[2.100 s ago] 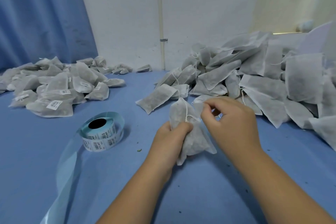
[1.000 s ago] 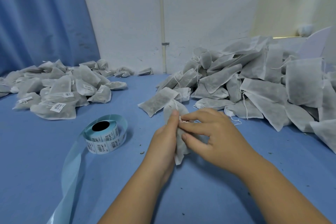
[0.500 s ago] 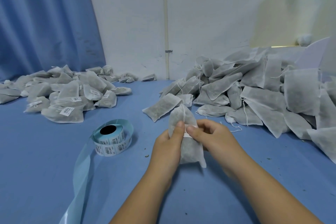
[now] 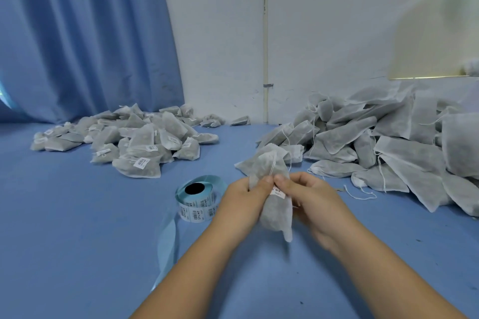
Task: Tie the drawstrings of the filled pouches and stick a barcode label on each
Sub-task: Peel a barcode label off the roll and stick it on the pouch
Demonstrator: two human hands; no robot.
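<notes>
Head view, near to far.

1. Two bare forearms reach in from the near edge over a blue surface (image 4: 77, 241).
2. Left hand (image 4: 243, 199): fingers curled round the left side of a filled grey pouch (image 4: 274, 215), thumb on its front.
3. Right hand (image 4: 311, 197): grasps the same pouch from the right, thumb tip at the top edge of a white barcode label (image 4: 277, 192) on its front.
4. Pouch: held upright between both hands at centre, neck gathered, white drawstring (image 4: 272, 163) running up its upper part.
5. Label roll (image 4: 198, 202): on the surface just left of the left hand, with a pale blue backing strip (image 4: 168, 243) trailing toward the near side.
6. Left pile (image 4: 140, 142): pouches bearing labels, far left.
7. Right pile (image 4: 388, 142): pouches with loose strings, far right.
8. Blue curtain (image 4: 77, 33) and white wall (image 4: 220, 33) behind.
</notes>
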